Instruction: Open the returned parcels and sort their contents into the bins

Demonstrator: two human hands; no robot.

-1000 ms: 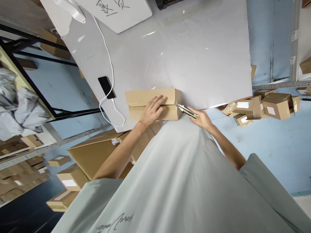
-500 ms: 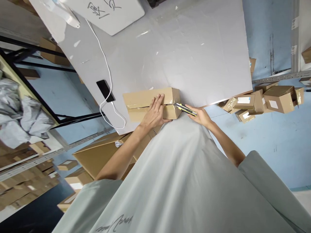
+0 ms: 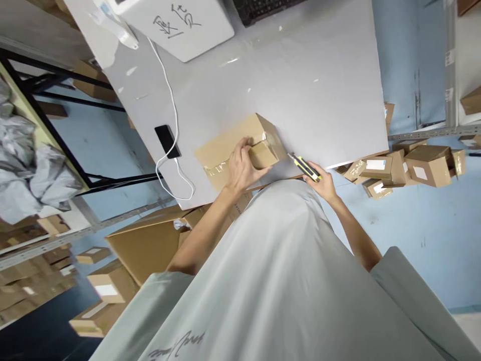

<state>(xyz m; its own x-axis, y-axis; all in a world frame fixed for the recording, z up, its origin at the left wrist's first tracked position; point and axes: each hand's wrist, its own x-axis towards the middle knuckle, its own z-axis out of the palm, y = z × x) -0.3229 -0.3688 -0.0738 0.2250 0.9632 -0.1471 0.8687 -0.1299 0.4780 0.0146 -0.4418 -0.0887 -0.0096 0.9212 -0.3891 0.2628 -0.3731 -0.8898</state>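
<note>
A brown cardboard box (image 3: 229,139) lies near the front edge of the grey table (image 3: 319,100), with shiny tape along its seam and end. My left hand (image 3: 242,165) grips its near flap, fingers bent over the edge at the seam and thumb pointing right. To the right of the box, my right hand (image 3: 321,181) is closed round a yellow and black box cutter (image 3: 306,168). The cutter's tip points up and left, a small distance from the box's end.
A black phone (image 3: 167,140) with a white cable lies left of the box. At the back are a white case (image 3: 184,27) with handwriting and a black keyboard (image 3: 263,9). Cardboard boxes (image 3: 428,163) stand beyond the table on the right; an open carton (image 3: 146,245) is below left.
The box has turned and tilted, its right end now more raised. My left fingers have bent over the flap edge. The cutter has come away from the box, to the right.
</note>
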